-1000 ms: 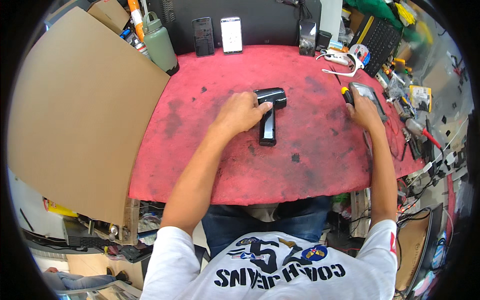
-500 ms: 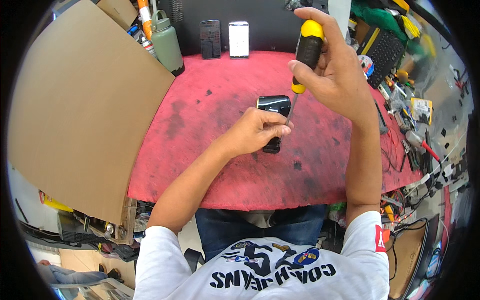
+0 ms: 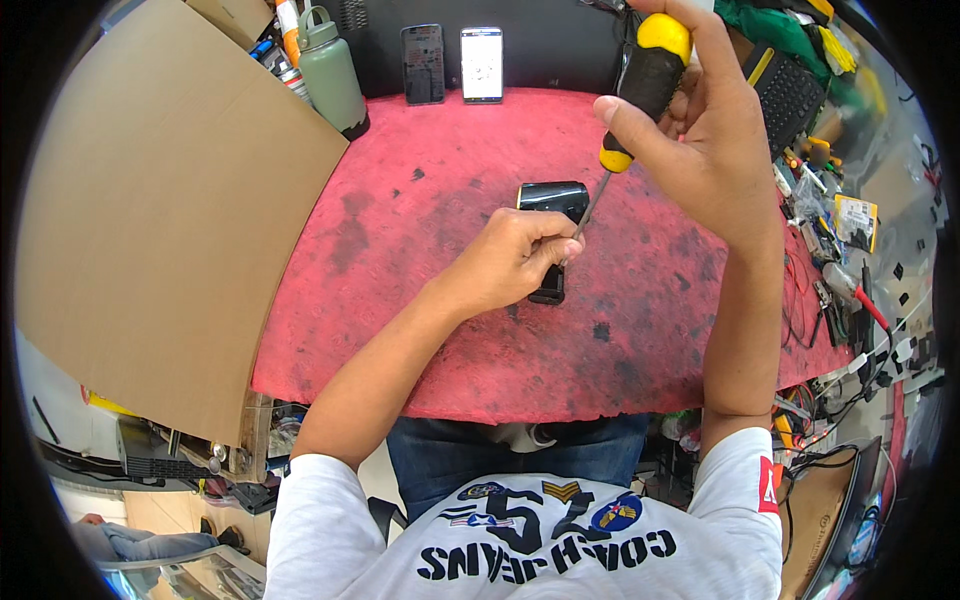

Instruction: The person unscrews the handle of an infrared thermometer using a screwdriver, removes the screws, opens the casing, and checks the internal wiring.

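Left hand curled over a black handheld device on the red mat, right hand working a screwdriver into it.

Nearest the body, the left hand lies on the mat with its fingers closed around the device's grip, pinning it down; the glossy black head of the device shows just beyond the knuckles, near the middle of the mat. The right hand is raised above and to the right, its fingers wrapped tight around the yellow-and-black screwdriver handle, the thin shaft slanting down to meet the device beside the left fingertips. Farther back, two phones stand upright at the mat's far edge, with a green bottle at the far left corner. A large cardboard sheet leans along the left side, and small tools crowd the right edge.
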`<state>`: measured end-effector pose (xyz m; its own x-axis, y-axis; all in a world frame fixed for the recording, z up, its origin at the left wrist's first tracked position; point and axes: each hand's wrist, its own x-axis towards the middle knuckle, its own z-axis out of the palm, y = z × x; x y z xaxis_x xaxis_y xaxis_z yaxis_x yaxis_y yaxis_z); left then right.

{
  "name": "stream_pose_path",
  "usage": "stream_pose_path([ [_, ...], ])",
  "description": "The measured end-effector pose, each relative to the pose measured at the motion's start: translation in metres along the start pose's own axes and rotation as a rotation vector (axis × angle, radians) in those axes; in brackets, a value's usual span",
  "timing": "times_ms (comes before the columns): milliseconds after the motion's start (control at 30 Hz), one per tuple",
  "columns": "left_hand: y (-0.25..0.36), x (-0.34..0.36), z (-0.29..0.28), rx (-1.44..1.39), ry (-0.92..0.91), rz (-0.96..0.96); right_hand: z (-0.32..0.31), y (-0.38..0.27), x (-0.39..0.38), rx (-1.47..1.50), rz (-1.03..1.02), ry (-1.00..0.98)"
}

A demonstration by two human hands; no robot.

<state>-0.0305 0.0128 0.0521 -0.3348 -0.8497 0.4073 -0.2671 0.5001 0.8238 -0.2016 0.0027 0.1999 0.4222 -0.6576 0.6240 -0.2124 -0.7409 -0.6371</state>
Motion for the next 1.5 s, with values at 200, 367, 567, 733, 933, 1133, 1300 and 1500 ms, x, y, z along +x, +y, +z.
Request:
stream_pose_path([
  [200,0.001,-0.001,-0.004,-0.009,-0.024,-0.07,-0.002,-0.004,0.0,-0.177,-0.123,-0.002],
  [367,0.003,0.0,-0.001,0.036,0.011,-0.007,-0.015,-0.003,0.004,0.004,-0.053,-0.102],
  [567,0.003,0.0,0.0,0.057,-0.007,-0.015,-0.014,0.01,0.004,-0.011,-0.065,-0.103],
  [733,0.005,-0.001,-0.002,0.07,-0.037,0.007,-0.005,0.016,0.002,-0.066,-0.115,-0.122],
  [933,0.0,-0.002,-0.003,0.237,-0.048,0.088,0.005,0.014,-0.001,-0.522,-0.253,0.121],
  [1133,-0.002,-0.001,-0.003,0.242,-0.066,0.065,0.026,0.013,0.006,0.243,-0.14,0.183],
  [1300,-0.001,-0.001,-0.002,0.326,-0.071,0.095,0.023,0.037,0.014,0.742,-0.088,0.005],
  [1500,0.002,-0.001,0.009,0.052,0.059,0.059,0.054,0.028,0.012,0.622,-0.129,0.39],
])
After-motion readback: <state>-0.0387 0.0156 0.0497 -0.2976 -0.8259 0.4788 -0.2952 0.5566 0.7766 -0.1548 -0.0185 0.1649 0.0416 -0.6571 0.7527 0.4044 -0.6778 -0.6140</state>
